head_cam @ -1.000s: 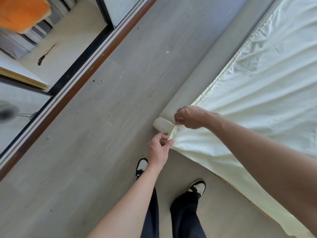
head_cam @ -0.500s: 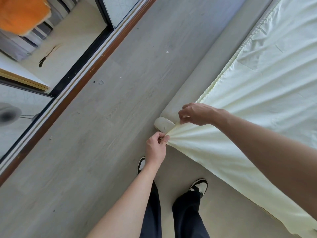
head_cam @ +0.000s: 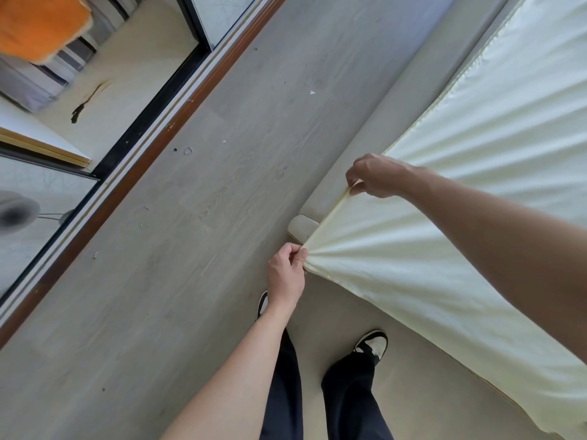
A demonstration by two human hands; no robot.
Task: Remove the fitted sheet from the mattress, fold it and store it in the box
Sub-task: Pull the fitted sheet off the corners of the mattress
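Cotton-looking fitted sheet (head_cam: 444, 236) prob light & floppy, w/ left hand (head_cam: 285, 274) pinching corner, right hand (head_cam: 374, 176) gripping hem; best held by elastic edge.

I saw an orange cushion (head_cam: 38, 23) beyond the sliding-door track (head_cam: 149, 122), and grey floor (head_cam: 158, 281) beside that track.

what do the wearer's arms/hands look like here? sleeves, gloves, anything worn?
Both forearms are bare to the frame edge, no sleeves in view. The left hand and right hand wear no gloves; no rings, watch or wristband show. Below them: dark trousers and black-and-white shoes.
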